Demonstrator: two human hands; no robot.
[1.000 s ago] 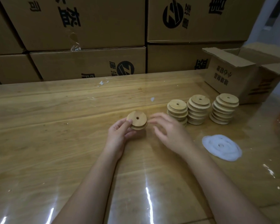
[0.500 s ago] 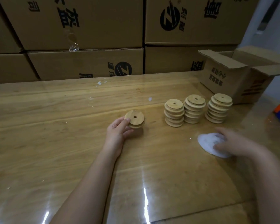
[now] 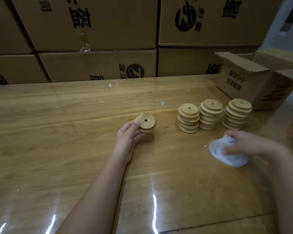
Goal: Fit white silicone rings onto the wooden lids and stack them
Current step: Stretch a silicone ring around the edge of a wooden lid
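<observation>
The left hand [image 3: 128, 136] grips one wooden lid [image 3: 146, 122] near the middle of the desk [image 3: 57, 149]. The thumb lies on the top face of the lid and the other fingers are under it. The lid is tilted toward the camera, and a small hole shows in its centre.

To the right, three stacks of wooden lids [image 3: 210, 114] stand in a row, close beside each other. In front of them lies a pile of white silicone rings [image 3: 227, 157]. The right hand [image 3: 250, 146] is on this pile, with fingers and thumb touching the rings. It is blurred, so I cannot tell if it already grasps a ring.

An open cardboard box [image 3: 247, 83] stands at the far right of the desk. Behind the desk there is a wall of closed cartons [image 3: 98, 65].
</observation>
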